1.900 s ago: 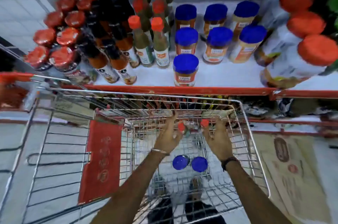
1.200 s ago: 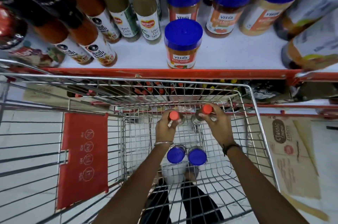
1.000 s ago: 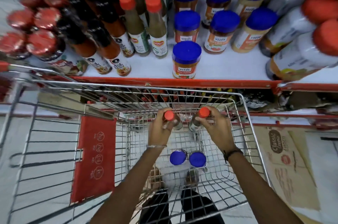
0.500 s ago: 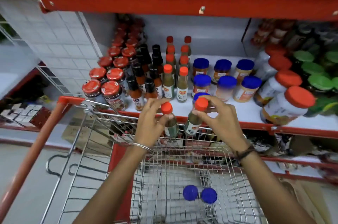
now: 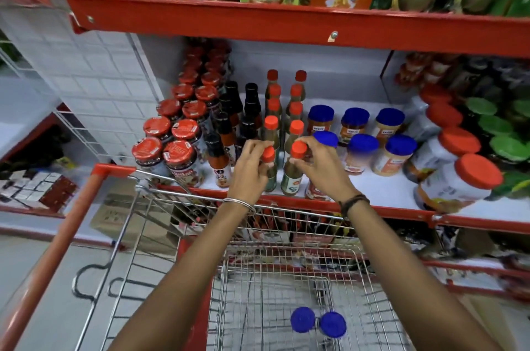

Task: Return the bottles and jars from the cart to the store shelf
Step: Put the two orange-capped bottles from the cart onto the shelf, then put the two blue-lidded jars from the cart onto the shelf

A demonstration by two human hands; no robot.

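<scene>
Two green sauce bottles with orange caps, the left bottle [image 5: 269,168] and the right bottle [image 5: 292,175], stand side by side at the front edge of the store shelf [image 5: 381,193], directly ahead of two matching rows of orange-capped bottles [image 5: 282,109]. Whether their bases rest fully on the shelf cannot be confirmed. The left hand [image 5: 252,170] grasps the left bottle at neck and cap; the right hand [image 5: 321,170] grasps the right one likewise, fingers clenched around each. The high grip likely keeps them upright and lets them slot into line. Two blue-lidded jars [image 5: 317,322] remain in the cart [image 5: 258,279], judged next for return beside the blue-lidded jars on the shelf [image 5: 361,144].
</scene>
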